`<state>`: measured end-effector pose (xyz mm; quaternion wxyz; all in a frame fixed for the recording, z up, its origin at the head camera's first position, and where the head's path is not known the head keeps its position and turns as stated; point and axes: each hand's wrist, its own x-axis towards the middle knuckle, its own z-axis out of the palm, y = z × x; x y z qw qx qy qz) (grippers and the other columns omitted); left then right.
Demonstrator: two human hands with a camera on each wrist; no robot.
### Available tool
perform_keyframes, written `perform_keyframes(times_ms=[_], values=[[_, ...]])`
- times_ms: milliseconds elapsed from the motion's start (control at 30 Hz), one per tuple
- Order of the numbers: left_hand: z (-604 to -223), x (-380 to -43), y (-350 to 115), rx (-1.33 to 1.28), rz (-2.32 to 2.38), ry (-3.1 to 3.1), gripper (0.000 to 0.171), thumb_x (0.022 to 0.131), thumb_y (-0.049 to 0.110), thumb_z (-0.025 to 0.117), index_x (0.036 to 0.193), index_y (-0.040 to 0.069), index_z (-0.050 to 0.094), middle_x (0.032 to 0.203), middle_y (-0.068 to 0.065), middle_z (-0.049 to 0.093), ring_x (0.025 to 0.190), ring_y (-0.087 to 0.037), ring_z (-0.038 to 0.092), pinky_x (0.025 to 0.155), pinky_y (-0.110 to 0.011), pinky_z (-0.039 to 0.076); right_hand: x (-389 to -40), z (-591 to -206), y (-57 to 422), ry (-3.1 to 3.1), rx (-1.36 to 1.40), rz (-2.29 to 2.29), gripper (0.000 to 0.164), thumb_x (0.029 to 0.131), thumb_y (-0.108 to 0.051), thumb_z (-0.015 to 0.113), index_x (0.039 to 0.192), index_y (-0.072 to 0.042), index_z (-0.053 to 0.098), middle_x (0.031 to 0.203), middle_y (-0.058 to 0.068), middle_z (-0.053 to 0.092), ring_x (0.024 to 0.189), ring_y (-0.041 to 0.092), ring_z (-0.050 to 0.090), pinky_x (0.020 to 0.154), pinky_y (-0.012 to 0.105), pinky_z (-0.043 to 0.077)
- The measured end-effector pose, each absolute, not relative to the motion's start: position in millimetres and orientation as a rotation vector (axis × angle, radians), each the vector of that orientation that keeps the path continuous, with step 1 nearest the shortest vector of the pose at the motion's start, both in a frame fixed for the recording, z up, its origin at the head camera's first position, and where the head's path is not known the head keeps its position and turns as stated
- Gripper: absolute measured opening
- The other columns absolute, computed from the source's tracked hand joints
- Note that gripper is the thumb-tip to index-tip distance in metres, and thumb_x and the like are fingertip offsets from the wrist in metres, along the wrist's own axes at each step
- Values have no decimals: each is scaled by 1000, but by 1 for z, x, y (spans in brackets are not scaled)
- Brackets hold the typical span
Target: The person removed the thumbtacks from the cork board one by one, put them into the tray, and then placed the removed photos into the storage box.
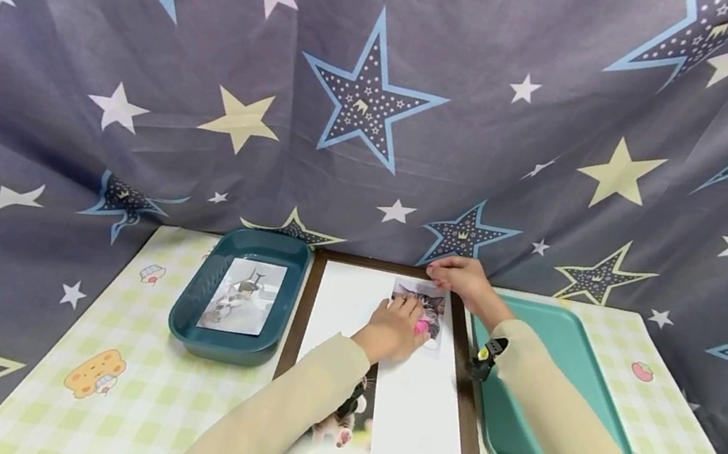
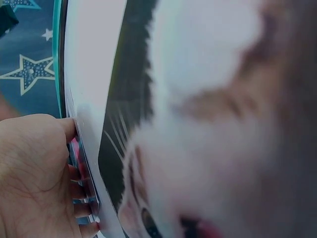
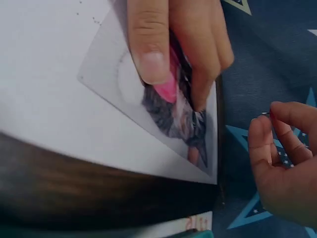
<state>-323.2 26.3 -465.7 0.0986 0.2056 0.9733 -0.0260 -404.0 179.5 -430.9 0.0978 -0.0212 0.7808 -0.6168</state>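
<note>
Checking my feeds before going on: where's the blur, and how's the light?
Head: the tablecloth is brightly lit, little blur. Left wrist: dimmer, the near cat photo blurred toward the right edge. Right wrist: also dim, the brown frame blurred at lower left.

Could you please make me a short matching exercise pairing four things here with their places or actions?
1. left hand
2. right hand
3. basket
4. tray

A. lies to the right of the board
B. pinches a tiny object
C. stands left of the board, a photo inside
D. rests on a cat picture

Pairs: 1-D, 2-B, 3-C, 4-A
</note>
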Motion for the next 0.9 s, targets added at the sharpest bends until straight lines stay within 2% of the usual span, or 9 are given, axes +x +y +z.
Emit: perform_keyframes(times_ms=[333,433,567,700,800,900], values=[[-464,-322,26,608,-83,2882,69,109,55,26,163,14,21,169,-4,24,157,-24,21,127,-44,24,-392,-413,203,2324,-126,-1774,35,98,-3,63,126,17,58,86,-5,71,77,9,67,85,32,61],[-463,-323,27,601,-85,2888,68,109,54,27,163,14,22,169,-3,24,157,-24,21,128,-44,23,-389,-409,210,2359,-132,-1740,35,99,-6,64,125,16,59,86,-5,72,77,8,68,84,31,61],[-464,-324,27,598,-79,2890,68,109,54,27,163,14,22,169,-3,24,157,-24,21,128,-44,23,-386,-406,220,2371,-116,-1727,34,99,-7,64,123,17,59,85,-5,73,72,6,67,76,25,60],[-465,-324,27,599,-76,2883,69,109,55,27,164,14,21,169,-4,23,157,-25,20,128,-45,22,-385,-405,232,2375,-118,-1723,35,99,-5,63,124,19,58,87,-2,73,72,6,66,76,25,61],[-465,-325,26,601,-74,2870,70,109,55,26,164,14,19,170,-4,20,158,-25,18,128,-45,20,-383,-402,240,2405,-126,-1691,36,99,-6,62,125,19,58,86,-5,72,73,5,66,80,27,61],[-465,-324,26,607,-66,2864,69,109,55,25,164,14,18,170,-5,19,158,-26,17,128,-46,20,-380,-398,248,2436,-136,-1659,36,99,-6,62,124,19,58,84,-6,71,72,5,66,76,24,60]])
